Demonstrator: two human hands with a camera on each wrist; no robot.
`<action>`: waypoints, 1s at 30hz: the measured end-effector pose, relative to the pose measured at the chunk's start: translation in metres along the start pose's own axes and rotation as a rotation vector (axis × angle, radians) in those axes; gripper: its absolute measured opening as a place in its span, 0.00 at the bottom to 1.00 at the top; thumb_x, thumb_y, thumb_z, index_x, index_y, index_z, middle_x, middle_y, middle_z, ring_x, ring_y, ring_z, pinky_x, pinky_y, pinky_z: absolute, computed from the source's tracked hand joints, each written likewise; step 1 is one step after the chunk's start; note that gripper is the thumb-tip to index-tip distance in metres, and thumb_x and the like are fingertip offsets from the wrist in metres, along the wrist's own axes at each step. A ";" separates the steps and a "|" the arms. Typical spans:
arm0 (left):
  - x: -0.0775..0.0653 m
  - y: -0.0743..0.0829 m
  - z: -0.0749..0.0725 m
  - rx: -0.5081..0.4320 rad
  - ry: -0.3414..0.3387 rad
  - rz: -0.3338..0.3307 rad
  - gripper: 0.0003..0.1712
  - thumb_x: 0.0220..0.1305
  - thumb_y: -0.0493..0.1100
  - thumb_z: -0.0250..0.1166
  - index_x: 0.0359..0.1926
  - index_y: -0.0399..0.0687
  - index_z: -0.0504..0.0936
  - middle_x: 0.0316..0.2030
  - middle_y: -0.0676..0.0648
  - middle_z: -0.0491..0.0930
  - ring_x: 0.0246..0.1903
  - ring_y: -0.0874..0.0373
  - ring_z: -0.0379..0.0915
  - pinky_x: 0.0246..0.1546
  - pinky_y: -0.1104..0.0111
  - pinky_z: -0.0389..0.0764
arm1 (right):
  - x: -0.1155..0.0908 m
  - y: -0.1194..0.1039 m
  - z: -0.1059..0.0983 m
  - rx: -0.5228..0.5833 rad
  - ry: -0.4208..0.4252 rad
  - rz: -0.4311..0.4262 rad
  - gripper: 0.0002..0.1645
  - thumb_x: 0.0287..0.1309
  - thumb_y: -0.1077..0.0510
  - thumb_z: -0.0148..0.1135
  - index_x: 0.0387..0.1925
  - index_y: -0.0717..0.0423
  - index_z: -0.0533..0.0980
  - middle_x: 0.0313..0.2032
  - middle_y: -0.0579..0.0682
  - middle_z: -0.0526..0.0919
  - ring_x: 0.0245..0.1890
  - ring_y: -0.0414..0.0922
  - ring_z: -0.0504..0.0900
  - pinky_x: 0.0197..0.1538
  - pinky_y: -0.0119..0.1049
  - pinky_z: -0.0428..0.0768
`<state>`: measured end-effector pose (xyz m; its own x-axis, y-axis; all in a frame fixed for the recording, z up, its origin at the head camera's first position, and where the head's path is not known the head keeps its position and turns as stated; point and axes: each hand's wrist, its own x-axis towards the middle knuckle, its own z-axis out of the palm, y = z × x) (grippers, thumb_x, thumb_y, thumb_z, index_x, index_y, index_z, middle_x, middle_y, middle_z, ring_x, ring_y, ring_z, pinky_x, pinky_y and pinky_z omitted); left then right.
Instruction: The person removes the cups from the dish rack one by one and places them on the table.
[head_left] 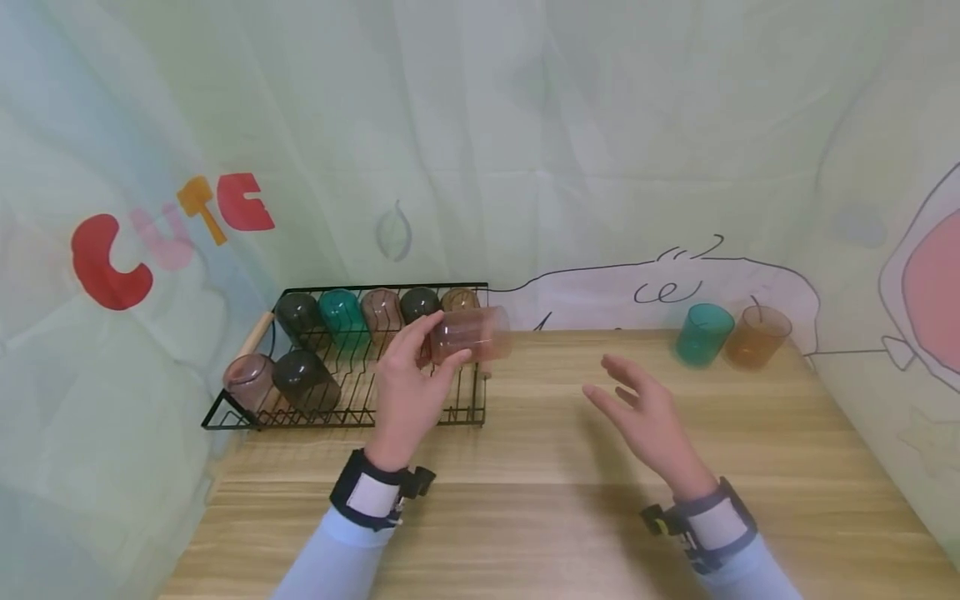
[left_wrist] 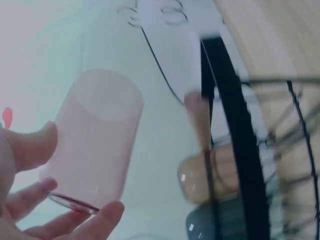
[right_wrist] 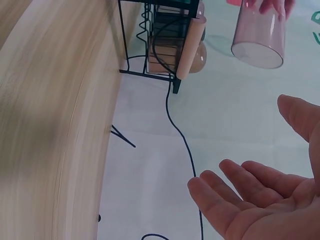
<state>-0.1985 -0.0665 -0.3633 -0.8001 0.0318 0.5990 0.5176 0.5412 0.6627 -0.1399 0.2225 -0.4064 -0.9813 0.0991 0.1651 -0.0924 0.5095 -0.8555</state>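
Over the right end of a black wire rack (head_left: 420, 423), my left hand (head_left: 411, 379) grips a clear pink glass (head_left: 480, 333) near its base. The glass lies tilted on its side in the air, its mouth pointing right. In the left wrist view, thumb and fingertips hold the lower part of the pink glass (left_wrist: 95, 145). My right hand (head_left: 648, 417) is raised over the table to the right, fingers spread and holding nothing. From the right wrist, the open palm (right_wrist: 265, 200) faces the pink glass (right_wrist: 260, 37) across a gap.
Several upturned glasses stand in the rack, among them a teal glass (head_left: 345, 318) and a dark grey glass (head_left: 306, 382). A second teal glass (head_left: 703, 335) and an amber glass (head_left: 757, 337) stand upright at the table's back right. A printed curtain (head_left: 525, 167) borders the wooden table (head_left: 540, 517).
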 end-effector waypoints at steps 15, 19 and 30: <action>-0.008 0.041 0.020 -0.416 -0.102 -0.339 0.30 0.53 0.44 0.70 0.58 0.47 0.73 0.51 0.44 0.74 0.47 0.50 0.76 0.41 0.65 0.83 | 0.000 -0.012 0.011 0.114 -0.020 0.008 0.40 0.55 0.38 0.60 0.64 0.52 0.64 0.63 0.53 0.70 0.63 0.49 0.70 0.60 0.45 0.74; -0.011 0.050 0.022 -0.551 -0.155 -0.480 0.29 0.55 0.45 0.69 0.58 0.50 0.71 0.53 0.44 0.71 0.51 0.50 0.75 0.44 0.66 0.82 | 0.000 -0.014 0.015 0.143 -0.020 -0.012 0.41 0.55 0.37 0.59 0.64 0.53 0.64 0.62 0.53 0.71 0.62 0.49 0.71 0.60 0.45 0.74; -0.021 0.041 0.049 -0.801 -0.199 -0.606 0.30 0.52 0.49 0.70 0.56 0.55 0.71 0.54 0.43 0.73 0.50 0.49 0.76 0.44 0.61 0.82 | 0.007 -0.030 0.025 0.203 -0.004 -0.077 0.35 0.57 0.37 0.58 0.62 0.48 0.67 0.61 0.48 0.73 0.61 0.46 0.72 0.58 0.43 0.76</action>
<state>-0.1756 -0.0043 -0.3705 -0.9927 0.1178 0.0260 0.0012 -0.2060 0.9785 -0.1476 0.1864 -0.3914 -0.9706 0.0630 0.2325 -0.1992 0.3324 -0.9218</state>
